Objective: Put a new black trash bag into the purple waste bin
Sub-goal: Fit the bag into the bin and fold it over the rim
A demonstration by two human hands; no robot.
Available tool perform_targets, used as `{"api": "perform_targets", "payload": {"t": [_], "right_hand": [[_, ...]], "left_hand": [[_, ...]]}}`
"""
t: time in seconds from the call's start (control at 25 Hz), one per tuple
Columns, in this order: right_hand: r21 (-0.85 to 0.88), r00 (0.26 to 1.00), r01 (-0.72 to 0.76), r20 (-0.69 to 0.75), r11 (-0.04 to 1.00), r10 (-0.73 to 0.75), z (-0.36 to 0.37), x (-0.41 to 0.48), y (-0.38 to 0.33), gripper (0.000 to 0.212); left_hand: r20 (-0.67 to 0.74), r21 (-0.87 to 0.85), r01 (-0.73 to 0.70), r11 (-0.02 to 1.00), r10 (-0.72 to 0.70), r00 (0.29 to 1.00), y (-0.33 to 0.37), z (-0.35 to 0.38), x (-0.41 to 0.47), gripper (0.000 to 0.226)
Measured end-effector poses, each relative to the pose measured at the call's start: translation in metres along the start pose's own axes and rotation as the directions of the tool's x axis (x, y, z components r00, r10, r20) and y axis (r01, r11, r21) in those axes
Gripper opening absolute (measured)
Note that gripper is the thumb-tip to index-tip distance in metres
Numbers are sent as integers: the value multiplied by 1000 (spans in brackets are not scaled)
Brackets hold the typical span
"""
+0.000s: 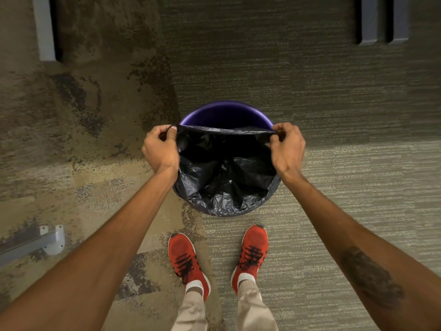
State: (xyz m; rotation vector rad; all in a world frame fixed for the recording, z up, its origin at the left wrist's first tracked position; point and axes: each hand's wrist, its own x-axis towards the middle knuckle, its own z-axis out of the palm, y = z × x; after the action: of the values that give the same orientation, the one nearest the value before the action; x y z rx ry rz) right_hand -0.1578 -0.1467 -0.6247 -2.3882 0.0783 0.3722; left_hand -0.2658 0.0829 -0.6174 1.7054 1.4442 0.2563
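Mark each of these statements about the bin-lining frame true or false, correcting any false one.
1. Both hands grip the edge of the black trash bag. True: the left hand and the right hand each pinch it.
2. The bag covers the whole rim of the purple waste bin. False: the far rim is bare.
3. The bin stands on a table. False: it stands on the carpet.
4. The person wears red shoes. True.

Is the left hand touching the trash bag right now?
Touching. The head view shows the left hand pinching the trash bag edge over the bin.
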Motion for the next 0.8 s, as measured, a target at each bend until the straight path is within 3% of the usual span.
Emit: {"api": "perform_targets", "payload": {"t": [0.24, 0.4, 0.52, 0.68, 0.72, 0.8], "right_hand": [[-155, 963, 201, 210, 967, -167, 10, 7, -3, 42], [-86, 982, 159, 115, 984, -149, 8, 20, -2, 37], [-13, 978, 165, 131, 986, -162, 4, 28, 2, 34], [11, 964, 195, 182, 981, -194, -3, 31, 1, 37], [6, 962, 199, 192, 980, -197, -5, 31, 1, 40], [20, 961, 190, 199, 982, -191, -5, 31, 2, 44]], "left_hand": [[68, 53, -127, 990, 123, 990, 11, 15, 7, 4], [155, 87, -198, 976, 183, 971, 16, 27, 13, 8], [312, 29, -287, 958, 264, 913, 14, 26, 6, 16], [536, 84, -503, 860, 387, 750, -2, 15, 7, 63], [558, 131, -551, 824, 398, 728, -5, 16, 7, 74], [534, 231, -578, 783, 395, 748, -5, 22, 6, 80]]}}
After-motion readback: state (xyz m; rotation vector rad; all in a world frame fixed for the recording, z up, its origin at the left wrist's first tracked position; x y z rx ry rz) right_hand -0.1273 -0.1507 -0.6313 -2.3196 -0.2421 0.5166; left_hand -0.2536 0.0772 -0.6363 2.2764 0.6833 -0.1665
